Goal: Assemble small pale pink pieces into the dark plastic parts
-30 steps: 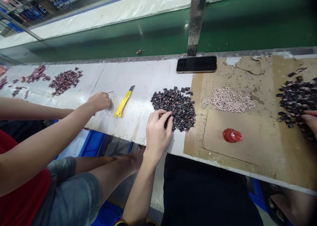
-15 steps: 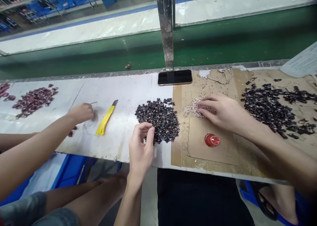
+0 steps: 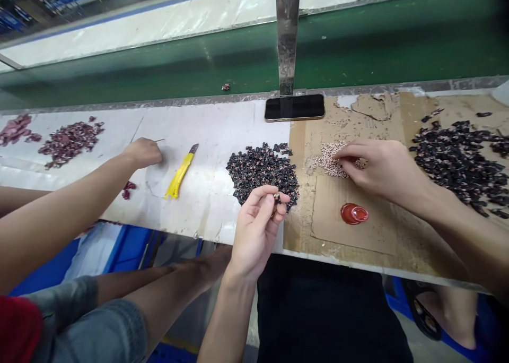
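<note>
My left hand (image 3: pixel 260 222) is closed in a pinch on a small dark piece (image 3: pixel 277 197) with a pale spot, held just in front of a heap of similar black pieces (image 3: pixel 254 169). My right hand (image 3: pixel 384 166) reaches down to a pile of tiny pale beads (image 3: pixel 329 158) on the cardboard (image 3: pixel 306 230). Its thumb and forefinger are pressed together at the pile, and whatever is between them is too small to tell. Below that hand lies a small, shiny red cup-like thing (image 3: pixel 353 213).
A phone (image 3: pixel 294 108) lies at the table's back edge by a metal post (image 3: pixel 287 39). More black pieces (image 3: pixel 457 161) spread at the right. On the left are a yellow box cutter (image 3: pixel 181 174), a co-worker's hand (image 3: pixel 145 153) with a thin tool, and reddish pieces (image 3: pixel 73 140).
My left hand has come away from the black heap, moving right and turning palm up, with a dark piece showing in its fingers. My right hand stays at the beads. The view has shifted.
</note>
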### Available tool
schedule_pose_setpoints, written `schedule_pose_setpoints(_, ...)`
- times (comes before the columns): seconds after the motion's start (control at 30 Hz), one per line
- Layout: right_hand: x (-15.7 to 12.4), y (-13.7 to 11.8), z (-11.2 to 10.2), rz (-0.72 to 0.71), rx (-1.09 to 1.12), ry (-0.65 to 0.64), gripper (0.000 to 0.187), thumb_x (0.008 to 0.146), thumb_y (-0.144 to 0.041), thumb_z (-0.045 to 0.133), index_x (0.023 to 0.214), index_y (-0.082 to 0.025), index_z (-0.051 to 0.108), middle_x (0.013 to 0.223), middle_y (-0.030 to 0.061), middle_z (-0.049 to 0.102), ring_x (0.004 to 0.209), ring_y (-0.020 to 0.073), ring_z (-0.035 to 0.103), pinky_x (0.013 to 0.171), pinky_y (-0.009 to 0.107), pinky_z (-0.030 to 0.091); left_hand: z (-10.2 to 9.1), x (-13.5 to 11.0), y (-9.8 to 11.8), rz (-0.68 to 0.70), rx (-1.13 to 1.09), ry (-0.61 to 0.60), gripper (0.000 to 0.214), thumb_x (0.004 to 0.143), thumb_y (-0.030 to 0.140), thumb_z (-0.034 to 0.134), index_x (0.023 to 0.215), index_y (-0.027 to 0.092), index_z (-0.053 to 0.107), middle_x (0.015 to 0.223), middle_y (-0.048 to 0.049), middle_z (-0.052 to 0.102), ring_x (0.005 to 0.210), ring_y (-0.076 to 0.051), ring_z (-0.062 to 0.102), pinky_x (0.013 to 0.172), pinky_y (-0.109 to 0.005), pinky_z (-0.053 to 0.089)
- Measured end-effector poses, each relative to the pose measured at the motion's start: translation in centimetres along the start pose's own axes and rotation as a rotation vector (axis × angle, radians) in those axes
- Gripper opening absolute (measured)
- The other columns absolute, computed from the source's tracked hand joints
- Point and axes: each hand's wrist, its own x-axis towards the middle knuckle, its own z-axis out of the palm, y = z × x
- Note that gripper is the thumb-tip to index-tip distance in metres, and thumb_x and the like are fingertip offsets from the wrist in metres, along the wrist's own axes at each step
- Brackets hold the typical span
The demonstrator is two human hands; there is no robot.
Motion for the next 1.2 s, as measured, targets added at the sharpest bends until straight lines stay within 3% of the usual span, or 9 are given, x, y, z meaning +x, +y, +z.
schedule_pose_setpoints(0.1, -1.1, -0.8, -1.7, 0.183, 0.235, 0.101, 0.012, 0.085, -0.02, 0.073, 0.087, -0.024, 0.084, 0.093, 0.0063, 0.084, 0.084, 0.0272, 0.078, 0.082, 0.045, 0.063, 0.4, -0.3, 0.0, 0.037, 0.036, -0.004, 0.016, 0.087, 0.028, 0.088, 0.095, 0.018, 0.078, 0.089, -0.0013, 0.081, 0.073, -0.004, 0.072, 0.074, -0.01, 0.06)
schedule_pose_setpoints(0.2, -3.5, -1.8, -3.2, 0.362, 0.555, 0.209, 0.009, 0.083, -0.026, 0.083, 0.092, -0.026, 0.084, 0.089, 0.0035, 0.083, 0.08, 0.0196, 0.079, 0.08, 0.035, 0.066, 1.6, -0.9, -0.7, 0.17, 0.187, -0.016, 0.013, 0.088, 0.023, 0.086, 0.096, 0.018, 0.077, 0.087, -0.0009, 0.081, 0.069, -0.005, 0.073, 0.067, -0.011, 0.061)
schedule_pose_setpoints(0.33, -7.0, -3.9, -3.9, 0.618, 1.318, 0.111, 0.015, 0.077, -0.029, 0.093, 0.089, -0.033, 0.084, 0.082, -0.0035, 0.082, 0.071, 0.0088, 0.077, 0.073, 0.016, 0.064, 4.1, -1.7, -2.8, 0.432, 0.492, -0.081, 0.007, 0.095, 0.013, 0.075, 0.1, 0.019, 0.074, 0.084, 0.0005, 0.079, 0.065, -0.009, 0.075, 0.062, -0.015, 0.063)
schedule_pose_setpoints(0.4, -8.1, -5.1, -3.9, 0.668, 1.44, 0.054, 0.015, 0.077, -0.031, 0.095, 0.087, -0.034, 0.084, 0.08, -0.005, 0.082, 0.07, 0.0066, 0.077, 0.073, 0.011, 0.062, 5.0, -1.8, -3.7, 0.632, 0.667, -0.165, 0.015, 0.096, 0.01, 0.073, 0.108, 0.019, 0.074, 0.094, -0.0017, 0.082, 0.073, -0.011, 0.078, 0.069, -0.018, 0.065)
schedule_pose_setpoints(0.5, -9.0, -6.5, -3.8, 0.66, 1.462, 0.049, 0.015, 0.076, -0.033, 0.096, 0.087, -0.035, 0.084, 0.081, -0.0055, 0.083, 0.071, 0.0077, 0.079, 0.074, 0.011, 0.063, 5.7, -1.6, -4.3, 0.872, 0.871, -0.278, 0.021, 0.094, 0.008, 0.074, 0.112, 0.018, 0.074, 0.102, -0.0037, 0.084, 0.082, -0.014, 0.08, 0.079, -0.022, 0.066)
schedule_pose_setpoints(0.57, -9.3, -6.9, -3.7, 0.629, 1.418, 0.074, 0.016, 0.076, -0.034, 0.095, 0.088, -0.035, 0.085, 0.084, -0.0043, 0.084, 0.072, 0.0102, 0.08, 0.073, 0.014, 0.065, 5.8, -1.5, -4.2, 0.919, 0.938, -0.344, 0.019, 0.096, 0.01, 0.073, 0.112, 0.018, 0.075, 0.101, -0.0048, 0.085, 0.085, -0.017, 0.081, 0.084, -0.025, 0.066)
schedule_pose_setpoints(0.67, -9.5, -7.0, -3.6, 0.55, 1.284, 0.133, 0.017, 0.078, -0.028, 0.094, 0.09, -0.035, 0.085, 0.089, -0.0029, 0.085, 0.076, 0.0138, 0.082, 0.074, 0.019, 0.068, 5.5, -1.5, -3.9, 0.886, 1.022, -0.404, 0.016, 0.099, 0.013, 0.068, 0.11, 0.02, 0.078, 0.1, -0.0069, 0.085, 0.088, -0.021, 0.081, 0.088, -0.029, 0.066)
schedule_pose_setpoints(0.83, -9.8, -7.4, -3.4, 0.487, 1.082, 0.199, 0.02, 0.079, -0.02, 0.092, 0.092, -0.035, 0.085, 0.089, -0.0028, 0.085, 0.081, 0.0179, 0.083, 0.077, 0.025, 0.072, 5.4, -1.7, -4.1, 0.843, 1.098, -0.355, 0.015, 0.102, 0.014, 0.062, 0.105, 0.02, 0.076, 0.092, -0.0057, 0.083, 0.076, -0.018, 0.078, 0.078, -0.029, 0.065)
schedule_pose_setpoints(1.2, -10.7, -8.3, -3.5, 0.457, 0.931, 0.149, 0.006, 0.094, -0.026, 0.078, 0.093, -0.031, 0.08, 0.089, -0.0006, 0.081, 0.078, 0.0165, 0.079, 0.072, 0.026, 0.069, 5.5, -2.4, -5.7, 0.79, 1.047, -0.279, 0.009, 0.101, 0.012, 0.065, 0.098, 0.018, 0.072, 0.087, -0.0033, 0.081, 0.071, -0.015, 0.074, 0.075, -0.026, 0.063)
